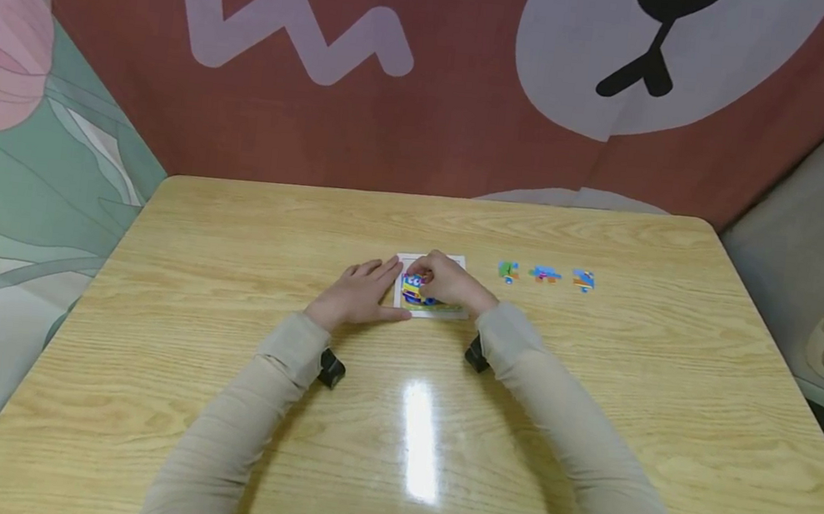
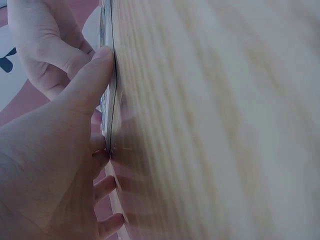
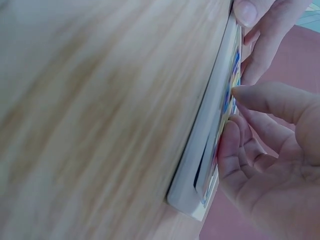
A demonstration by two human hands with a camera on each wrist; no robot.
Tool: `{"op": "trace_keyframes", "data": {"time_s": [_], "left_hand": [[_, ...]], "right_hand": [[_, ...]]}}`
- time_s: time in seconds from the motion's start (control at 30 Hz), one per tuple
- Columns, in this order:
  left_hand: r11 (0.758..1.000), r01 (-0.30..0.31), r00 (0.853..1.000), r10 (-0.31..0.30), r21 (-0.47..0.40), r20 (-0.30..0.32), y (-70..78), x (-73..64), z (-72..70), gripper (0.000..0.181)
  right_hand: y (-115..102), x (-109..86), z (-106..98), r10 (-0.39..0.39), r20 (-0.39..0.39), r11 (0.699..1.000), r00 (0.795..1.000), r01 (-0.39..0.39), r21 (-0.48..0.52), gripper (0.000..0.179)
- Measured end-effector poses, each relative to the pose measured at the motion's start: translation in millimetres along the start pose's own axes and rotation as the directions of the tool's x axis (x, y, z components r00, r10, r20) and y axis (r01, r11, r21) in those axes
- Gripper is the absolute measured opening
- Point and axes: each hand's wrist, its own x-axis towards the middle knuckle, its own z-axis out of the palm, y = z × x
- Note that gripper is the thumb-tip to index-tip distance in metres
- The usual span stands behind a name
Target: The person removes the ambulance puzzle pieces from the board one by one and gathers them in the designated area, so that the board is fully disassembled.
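Observation:
A small jigsaw puzzle (image 1: 412, 292) with a colourful picture lies in a white-edged tray (image 1: 443, 316) on the table. My left hand (image 1: 358, 295) steadies the tray's left side, fingers spread and fairly straight, the thumb along its near edge. Over the picture, my right hand (image 1: 447, 281) has its thumb and index finger brought together at the puzzle surface, pinching a puzzle piece mostly hidden by the fingers. In the right wrist view the right thumb (image 3: 272, 100) touches the picture, and the other fingers curl close to the tray's edge.
To the right of the tray lie a green-and-blue puzzle piece (image 1: 508, 271), a blue-and-pink piece (image 1: 546, 274) and a blue-and-orange piece (image 1: 584, 280) in a row. The wooden table (image 1: 235, 222) meets a decorated red wall (image 1: 454, 144) at its far edge.

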Motion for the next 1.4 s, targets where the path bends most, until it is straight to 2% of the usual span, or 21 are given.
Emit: {"op": "trace_keyframes", "data": {"time_s": [0.27,0.5,0.63,0.9,1.17,1.4], "left_hand": [[1.000,-0.004,1.000,0.004,0.002,0.003,1.1,-0.6,-0.9,0.090],[1.000,-0.009,1.000,0.009,0.010,-0.007,-0.5,1.4,1.0,0.090],[1.000,-0.006,1.000,0.006,-0.005,0.002,-0.1,1.5,0.8,0.090],[1.000,-0.002,1.000,0.002,-0.019,0.001,-0.2,-0.6,-0.5,0.091],[1.000,0.004,1.000,-0.004,-0.009,0.000,-1.3,1.6,1.9,0.092],[1.000,0.010,1.000,-0.010,0.018,-0.002,-1.4,3.5,2.2,0.092]], "right_hand": [[-0.7,-1.4,-1.6,0.000,0.010,1.000,1.000,0.000,0.010,0.038],[-4.3,0.0,0.6,-0.016,0.021,0.998,1.000,0.017,-0.060,0.038],[-6.2,-1.1,0.7,-0.030,0.001,0.997,1.000,0.030,-0.069,0.037],[-2.2,0.3,2.0,-0.024,-0.010,1.000,1.000,0.024,-0.005,0.032],[2.8,-1.1,1.0,-0.004,-0.002,0.995,1.000,0.004,0.096,0.037],[3.9,-3.8,-2.6,-0.019,0.013,0.993,1.000,0.018,0.113,0.042]]}}
